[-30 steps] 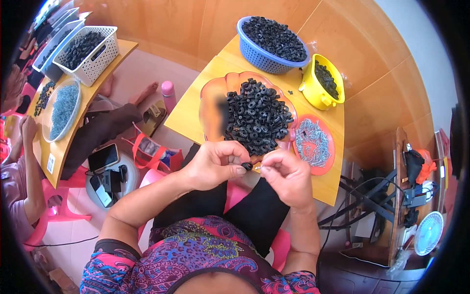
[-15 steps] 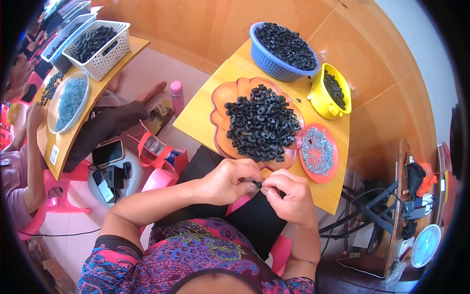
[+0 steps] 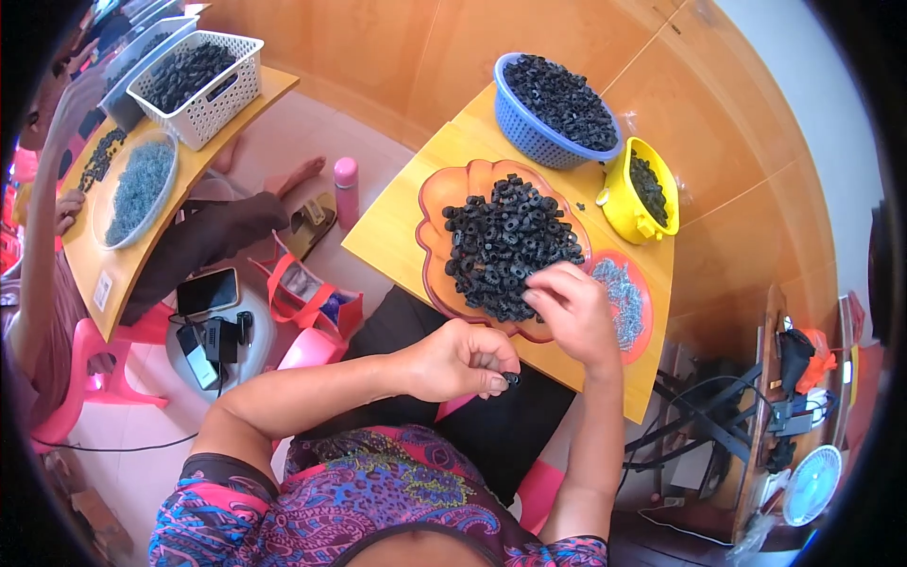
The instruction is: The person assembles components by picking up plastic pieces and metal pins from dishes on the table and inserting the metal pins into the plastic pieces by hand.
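Note:
My left hand (image 3: pixel 463 361) is closed over my lap, with a small black plastic part (image 3: pixel 511 379) pinched at its thumb and fingertips. My right hand (image 3: pixel 574 312) reaches over the near right side of a scalloped orange tray (image 3: pixel 435 194). Its thumb and fingers are drawn together at the edge of a heap of small black plastic parts (image 3: pixel 510 241); whatever is between them cannot be made out. Close to that wrist, a red-orange dish (image 3: pixel 645 293) holds a pile of small silvery metal pieces (image 3: pixel 624 307), partly hidden by the hand.
Behind the tray stand a blue basket (image 3: pixel 534 137) and a yellow basket (image 3: pixel 624 213), both holding black parts. At left, a co-worker's hand (image 3: pixel 68 210) rests by another table (image 3: pixel 104 302) with a white basket (image 3: pixel 198 118). A pink bottle (image 3: pixel 347 194) stands on the floor.
My right hand has left my left hand and moved up to the heap on the tray. My left hand has stayed low, still pinching a black part. The co-worker's arm has shifted.

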Demonstrator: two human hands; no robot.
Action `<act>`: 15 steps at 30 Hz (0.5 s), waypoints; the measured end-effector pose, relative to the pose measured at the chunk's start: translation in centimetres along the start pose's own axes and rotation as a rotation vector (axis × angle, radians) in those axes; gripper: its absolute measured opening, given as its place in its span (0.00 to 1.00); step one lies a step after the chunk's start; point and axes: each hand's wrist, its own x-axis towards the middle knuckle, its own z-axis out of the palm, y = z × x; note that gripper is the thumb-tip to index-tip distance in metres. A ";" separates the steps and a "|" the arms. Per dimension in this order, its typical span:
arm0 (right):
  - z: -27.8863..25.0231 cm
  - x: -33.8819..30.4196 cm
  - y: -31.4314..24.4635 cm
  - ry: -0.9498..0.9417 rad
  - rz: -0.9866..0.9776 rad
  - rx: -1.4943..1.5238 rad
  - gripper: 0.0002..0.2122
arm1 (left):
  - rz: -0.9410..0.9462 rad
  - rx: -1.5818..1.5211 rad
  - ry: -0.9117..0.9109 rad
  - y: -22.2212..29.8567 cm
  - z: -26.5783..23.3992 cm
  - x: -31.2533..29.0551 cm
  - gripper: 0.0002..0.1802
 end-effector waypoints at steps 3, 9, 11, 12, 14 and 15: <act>2.7 3.0 2.1 0.003 -0.165 -0.199 0.05 | -0.039 0.009 -0.024 0.2 0.1 0.1 0.09; 5.3 6.2 3.3 -0.113 -0.130 -0.548 0.03 | 0.014 0.069 -0.029 0.7 -0.2 0.2 0.09; 5.9 6.6 3.3 -0.135 -0.118 -0.595 0.03 | 0.013 0.096 -0.020 0.9 -0.3 0.1 0.08; 6.1 6.7 3.4 -0.152 -0.099 -0.648 0.03 | 0.014 0.095 -0.021 1.0 -0.3 0.1 0.08; 6.4 6.8 4.0 -0.148 -0.087 -0.661 0.03 | 0.006 0.128 -0.027 1.1 -0.3 0.2 0.08; 6.4 6.8 4.1 -0.143 -0.079 -0.672 0.04 | 0.006 0.127 -0.029 1.2 -0.4 0.3 0.08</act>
